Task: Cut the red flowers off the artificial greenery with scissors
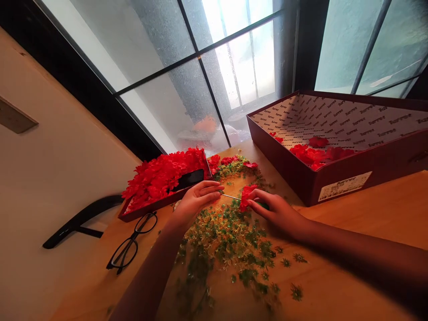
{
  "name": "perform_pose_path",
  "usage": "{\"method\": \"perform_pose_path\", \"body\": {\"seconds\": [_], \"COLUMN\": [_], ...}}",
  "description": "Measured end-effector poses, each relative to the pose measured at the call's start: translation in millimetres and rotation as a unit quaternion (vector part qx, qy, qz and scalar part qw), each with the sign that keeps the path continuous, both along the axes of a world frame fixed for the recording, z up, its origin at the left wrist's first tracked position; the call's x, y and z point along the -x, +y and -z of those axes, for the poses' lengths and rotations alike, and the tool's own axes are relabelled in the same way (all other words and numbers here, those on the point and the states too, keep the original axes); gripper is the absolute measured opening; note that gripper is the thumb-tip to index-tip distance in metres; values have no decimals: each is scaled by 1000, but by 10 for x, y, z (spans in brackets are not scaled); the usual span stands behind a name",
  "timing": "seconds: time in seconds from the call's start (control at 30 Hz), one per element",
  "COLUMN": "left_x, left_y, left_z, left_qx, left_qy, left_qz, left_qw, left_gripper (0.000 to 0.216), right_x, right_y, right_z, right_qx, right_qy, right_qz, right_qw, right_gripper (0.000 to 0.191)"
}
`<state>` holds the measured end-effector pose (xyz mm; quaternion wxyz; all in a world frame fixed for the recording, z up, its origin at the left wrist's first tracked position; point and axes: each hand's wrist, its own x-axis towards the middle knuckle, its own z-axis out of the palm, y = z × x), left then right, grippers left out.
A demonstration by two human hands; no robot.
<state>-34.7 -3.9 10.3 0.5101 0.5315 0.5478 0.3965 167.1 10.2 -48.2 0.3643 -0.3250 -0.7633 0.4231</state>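
My left hand pinches the end of a thin metal pin or wire that runs toward my right hand. My right hand is closed on a red fabric flower and a green-handled piece beneath it. Both hands hover over a scatter of small green and yellow plastic flower parts on the wooden table. A shallow dark red lid heaped with red petals lies just left of my left hand.
A large dark red box with patterned lining holds a few red flowers at the right. Black eyeglasses lie at the table's left edge. A dark phone rests on the petals. Windows stand behind the table.
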Motion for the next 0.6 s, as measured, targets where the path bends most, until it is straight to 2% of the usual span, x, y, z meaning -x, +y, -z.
{"method": "perform_pose_path", "body": {"seconds": [0.2, 0.6], "left_x": [-22, -104], "left_y": [-26, -54], "left_z": [-15, -9], "left_qx": [32, 41], "left_qy": [-52, -55], "left_qz": [6, 11], "left_qw": [998, 998], "left_gripper": [29, 28], "right_x": [-7, -8], "right_y": [-10, -15], "right_z": [-26, -30], "right_qx": [-8, -17], "right_qy": [25, 13], "right_qz": [1, -4], "right_qw": [1000, 1000], "right_gripper": [19, 20]}}
